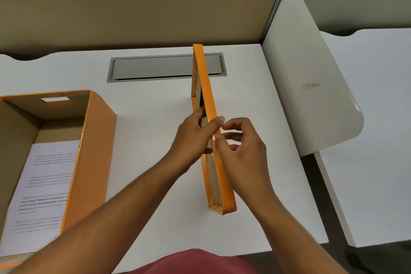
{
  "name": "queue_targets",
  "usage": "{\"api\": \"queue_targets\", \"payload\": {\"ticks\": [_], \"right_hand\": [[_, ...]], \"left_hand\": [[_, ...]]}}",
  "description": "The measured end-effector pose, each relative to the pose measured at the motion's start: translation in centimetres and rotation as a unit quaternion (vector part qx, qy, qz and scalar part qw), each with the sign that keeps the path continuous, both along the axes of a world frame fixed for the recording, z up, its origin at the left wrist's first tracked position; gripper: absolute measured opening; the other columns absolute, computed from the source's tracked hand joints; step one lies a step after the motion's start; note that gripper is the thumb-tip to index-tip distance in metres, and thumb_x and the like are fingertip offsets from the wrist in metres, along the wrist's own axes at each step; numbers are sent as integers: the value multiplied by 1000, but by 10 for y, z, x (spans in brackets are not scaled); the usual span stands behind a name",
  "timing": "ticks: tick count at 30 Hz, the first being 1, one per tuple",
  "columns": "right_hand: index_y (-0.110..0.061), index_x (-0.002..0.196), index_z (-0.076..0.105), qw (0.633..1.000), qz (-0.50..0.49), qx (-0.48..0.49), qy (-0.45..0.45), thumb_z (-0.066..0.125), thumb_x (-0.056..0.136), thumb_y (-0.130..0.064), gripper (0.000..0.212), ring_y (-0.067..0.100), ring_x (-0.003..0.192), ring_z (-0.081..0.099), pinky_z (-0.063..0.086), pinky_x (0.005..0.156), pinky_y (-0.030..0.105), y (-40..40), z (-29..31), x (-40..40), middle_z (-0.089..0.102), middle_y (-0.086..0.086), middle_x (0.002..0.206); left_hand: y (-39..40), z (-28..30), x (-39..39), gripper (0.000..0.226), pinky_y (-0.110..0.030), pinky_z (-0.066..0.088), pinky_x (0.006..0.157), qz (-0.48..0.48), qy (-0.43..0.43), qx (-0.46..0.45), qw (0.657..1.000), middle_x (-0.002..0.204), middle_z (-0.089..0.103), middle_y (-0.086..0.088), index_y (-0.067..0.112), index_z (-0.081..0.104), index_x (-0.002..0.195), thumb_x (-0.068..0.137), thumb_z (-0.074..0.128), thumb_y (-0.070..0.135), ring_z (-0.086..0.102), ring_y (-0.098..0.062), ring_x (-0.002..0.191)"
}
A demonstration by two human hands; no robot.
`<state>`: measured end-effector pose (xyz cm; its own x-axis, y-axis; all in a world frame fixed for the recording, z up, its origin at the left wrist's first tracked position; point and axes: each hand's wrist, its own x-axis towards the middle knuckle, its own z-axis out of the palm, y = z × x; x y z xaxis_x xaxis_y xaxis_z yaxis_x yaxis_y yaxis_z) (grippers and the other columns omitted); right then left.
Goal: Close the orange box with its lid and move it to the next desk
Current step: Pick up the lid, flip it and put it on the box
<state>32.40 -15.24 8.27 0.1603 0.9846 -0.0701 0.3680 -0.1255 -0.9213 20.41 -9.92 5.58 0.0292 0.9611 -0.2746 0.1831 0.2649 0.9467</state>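
Orange box (89, 151): open, standing at the left edge of the white bench (155, 107), printed paper (46, 182) lying inside.
Lid (209, 104): right of the box and apart from it, tipped up on edge, lower long edge on the bench.
Left hand (193, 135): grasping the lid's upper rim, thumb over the top.
Right hand (242, 147): fingers half curled, thumb touching the same rim; a firm grasp cannot be told.
Next bench (378, 118): further right of the box, beyond a white divider (311, 73).
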Motion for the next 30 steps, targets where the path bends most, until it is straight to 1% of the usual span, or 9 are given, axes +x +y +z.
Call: {"api": "queue_targets", "payload": {"ticks": [2,4,8,12,14,17,20,25,30], "right_hand": [[-39,110,55,999,-16,-17,35,65,97,-33,18,-9,99,63,50,61,5,6,-16,5,58,-29,108],[-33,115,57,997,-26,-57,54,61,100,-32,16,3,104,65,51,76,13,12,-40,11,62,-21,113],[-30,139,49,974,-2,-218,59,52,102,-46,40,12,116,55,45,87,25,15,-97,14,53,-13,130],[-26,148,46,944,-1,-316,94,40,103,-57,55,20,117,58,49,96,38,10,-132,10,55,-1,143],[-26,148,46,941,-16,-316,119,39,104,-58,55,17,112,57,45,95,37,7,-137,7,57,-3,138],[-27,142,52,948,-39,-284,138,43,103,-57,50,9,101,61,48,88,37,3,-135,1,62,-5,130],[-26,138,58,962,-44,-236,127,47,103,-53,45,16,107,67,54,85,36,0,-127,-12,67,-4,128],[-28,140,54,982,-40,-157,95,55,101,-48,44,2,98,62,49,72,21,0,-96,-54,63,-8,127],[-27,139,54,992,-17,-97,73,60,98,-48,46,-1,99,60,48,73,20,-13,-63,-121,61,-11,122]], "left_hand": [[-1,0,-1,18,-15,55,50,16,9,7,1000,103,63,25,40,58,120,102,61,42,69,-5,88],[-3,3,-5,3,-19,58,54,46,21,18,999,97,67,14,37,63,100,102,61,35,70,-13,85],[-8,11,-25,16,-44,61,83,98,20,6,995,103,71,-14,22,69,96,103,57,29,70,-31,93],[-14,9,-60,16,-35,63,61,117,-85,-77,986,89,78,4,28,71,101,100,55,26,76,-18,75],[-19,4,-81,19,-30,60,56,106,-112,-100,983,90,79,4,30,71,106,95,56,23,77,-18,72],[-27,0,-112,51,-31,62,59,103,-89,-102,985,118,71,3,46,49,134,91,60,21,76,-27,94],[-35,-3,-141,58,-36,63,66,133,-46,-68,988,132,65,2,45,38,142,96,65,25,73,-27,103],[-50,0,-203,46,-48,60,92,178,101,34,978,133,60,0,43,56,143,99,67,44,66,-23,113],[-70,15,-280,55,-57,57,100,226,133,55,963,130,61,-2,31,57,149,98,65,51,65,-27,118]]}}
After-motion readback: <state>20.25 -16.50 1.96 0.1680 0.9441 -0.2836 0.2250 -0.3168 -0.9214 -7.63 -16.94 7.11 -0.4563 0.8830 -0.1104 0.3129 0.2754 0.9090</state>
